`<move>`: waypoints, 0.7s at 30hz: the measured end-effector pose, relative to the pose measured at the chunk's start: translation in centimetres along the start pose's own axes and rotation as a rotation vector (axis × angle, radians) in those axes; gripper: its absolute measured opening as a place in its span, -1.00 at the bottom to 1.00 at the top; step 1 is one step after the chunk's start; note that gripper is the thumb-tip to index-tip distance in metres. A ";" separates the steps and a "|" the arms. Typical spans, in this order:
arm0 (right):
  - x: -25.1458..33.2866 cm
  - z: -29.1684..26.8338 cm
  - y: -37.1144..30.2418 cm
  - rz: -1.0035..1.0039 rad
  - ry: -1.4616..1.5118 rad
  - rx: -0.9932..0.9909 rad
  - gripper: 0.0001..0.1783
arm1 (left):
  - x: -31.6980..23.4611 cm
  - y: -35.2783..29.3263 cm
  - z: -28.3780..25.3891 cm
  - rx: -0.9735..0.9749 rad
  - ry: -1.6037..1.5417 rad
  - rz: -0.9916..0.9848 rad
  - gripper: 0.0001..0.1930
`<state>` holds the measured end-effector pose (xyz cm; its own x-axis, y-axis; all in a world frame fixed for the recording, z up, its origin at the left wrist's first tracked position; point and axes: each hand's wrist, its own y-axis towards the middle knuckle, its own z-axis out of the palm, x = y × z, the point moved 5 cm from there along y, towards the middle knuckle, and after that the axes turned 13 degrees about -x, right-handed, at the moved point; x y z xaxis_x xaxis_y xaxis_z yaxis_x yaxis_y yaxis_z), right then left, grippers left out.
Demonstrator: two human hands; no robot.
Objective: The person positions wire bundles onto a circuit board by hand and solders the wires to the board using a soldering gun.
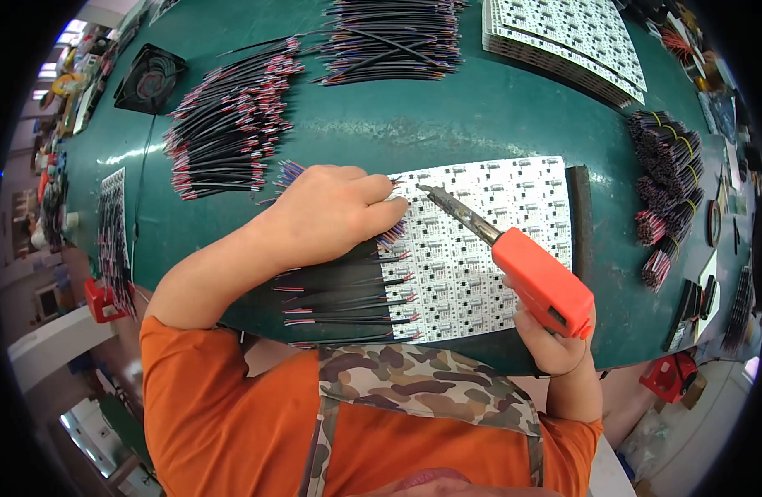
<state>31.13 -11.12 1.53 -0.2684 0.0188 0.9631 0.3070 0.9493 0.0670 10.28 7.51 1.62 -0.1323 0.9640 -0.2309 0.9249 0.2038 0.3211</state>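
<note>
A white panel of small circuit boards (480,282) lies in front of me on a dark mat. My left hand (335,211) is closed on a bundle of thin wires (290,173) at the panel's upper left edge; their coloured ends stick out on both sides of the fist. My right hand (555,344) grips a red soldering gun (543,277) from below, its fingers partly hidden by the body. The gun's dark tip points to the upper left, over the panel, just right of my left fingers. Several black wires (339,315) stretch from the panel's left edge, below my left hand.
Loose black wires with red ends (232,124) lie at the far left, and more wires (389,41) are piled at the back. A stack of white panels (563,41) stands back right. Tied wire bundles (666,166) lie at the right. A small black fan (151,79) sits back left.
</note>
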 end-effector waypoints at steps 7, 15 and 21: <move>0.2 0.3 0.2 -0.081 -0.100 0.066 -0.51 | 0.0 -0.1 0.6 0.036 0.029 -0.005 -0.74; 0.3 0.8 0.1 -0.167 -0.201 0.087 -0.51 | -0.1 -0.2 0.5 0.038 0.056 -0.016 -0.74; 0.6 1.1 0.6 -0.219 -0.198 0.082 -0.45 | 0.1 0.0 0.5 0.058 0.058 -0.006 -0.77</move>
<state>30.17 -10.24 1.86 -0.4956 -0.1360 0.8578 0.1496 0.9595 0.2386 10.50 7.49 1.12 -0.1569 0.9714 -0.1781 0.9428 0.2011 0.2658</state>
